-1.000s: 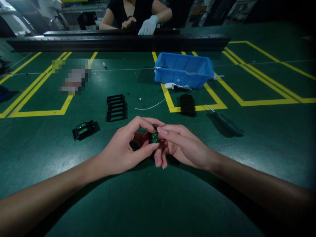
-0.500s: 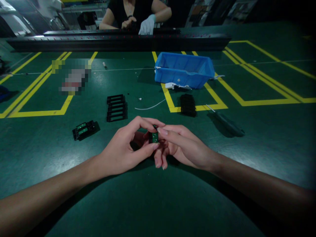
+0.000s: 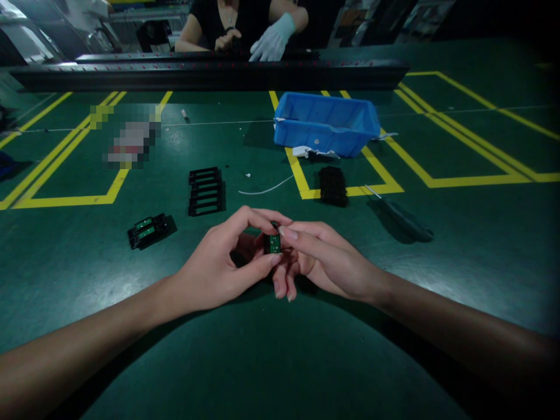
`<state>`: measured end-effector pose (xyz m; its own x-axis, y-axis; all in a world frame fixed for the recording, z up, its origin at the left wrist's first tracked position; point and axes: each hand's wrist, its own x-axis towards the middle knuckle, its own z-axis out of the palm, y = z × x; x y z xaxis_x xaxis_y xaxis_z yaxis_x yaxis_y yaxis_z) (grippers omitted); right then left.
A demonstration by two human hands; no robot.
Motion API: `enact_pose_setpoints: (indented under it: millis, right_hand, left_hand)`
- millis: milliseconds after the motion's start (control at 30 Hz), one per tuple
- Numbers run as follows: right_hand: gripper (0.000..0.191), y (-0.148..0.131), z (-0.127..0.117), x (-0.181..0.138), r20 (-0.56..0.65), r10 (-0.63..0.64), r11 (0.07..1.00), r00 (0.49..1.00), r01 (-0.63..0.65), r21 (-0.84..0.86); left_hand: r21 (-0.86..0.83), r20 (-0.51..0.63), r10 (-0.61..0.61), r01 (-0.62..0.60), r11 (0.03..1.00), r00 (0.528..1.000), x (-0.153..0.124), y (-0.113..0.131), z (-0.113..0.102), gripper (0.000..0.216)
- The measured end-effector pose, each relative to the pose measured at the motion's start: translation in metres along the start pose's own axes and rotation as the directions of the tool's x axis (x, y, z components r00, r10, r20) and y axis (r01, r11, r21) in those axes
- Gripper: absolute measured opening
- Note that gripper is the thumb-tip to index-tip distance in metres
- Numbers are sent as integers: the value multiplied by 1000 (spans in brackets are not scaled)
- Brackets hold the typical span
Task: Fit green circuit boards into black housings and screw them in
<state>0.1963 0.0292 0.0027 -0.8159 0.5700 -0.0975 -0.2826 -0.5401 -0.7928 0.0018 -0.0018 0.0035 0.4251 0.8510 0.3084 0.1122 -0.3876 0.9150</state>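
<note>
The clock directions are counted from the small black piece (image 3: 274,244) with a green circuit board, which is held over the green table (image 3: 280,356) between both hands. The two hands are brought together on it. By the left hand (image 3: 231,256), at nine o'clock, it is gripped with the thumb on its lower end and the forefinger bent over its upper end. By the right hand (image 3: 328,251), at three o'clock, it is pinched near its upper right corner by the thumb; the fingers behind are partly hidden, and two of them are curled below.

Well apart at nine o'clock, a black holder (image 3: 147,231) with two green boards is laid. Near three o'clock, a screwdriver (image 3: 405,221) with a dark handle is placed, its tip turned toward eleven. A black slotted frame (image 3: 205,191) is seen at ten o'clock, a thin white string (image 3: 266,191) at twelve, and a dark ribbed block (image 3: 333,186) between one and two.

Farther, at one o'clock, a blue bin (image 3: 326,131) is placed across yellow lines (image 3: 350,191). Behind it, toward eleven, a long black bar (image 3: 210,79) is laid crosswise. At twelve, a co-worker's gloved hand (image 3: 273,41) is held at its top edge.
</note>
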Motion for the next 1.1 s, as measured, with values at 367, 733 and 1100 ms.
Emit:
enact_pose_setpoints:
  millis: [367,733,1100]
  right_hand:
    - [29,3,-2,0,21,-35,999,999,35,5]
    - [32,0,-1,1,14,-19,1000,1000,19,-8]
    - [32,1,-2,1,20,-21,1000,1000,21,4]
  left_hand:
    - [10,-11,0,0,1000,1000,-1,0,0,27]
    - [22,4,3,-3,1000,1000,-1,0,-1,28]
    - [21,0,2,-2,1000,1000,-1,0,0,28]
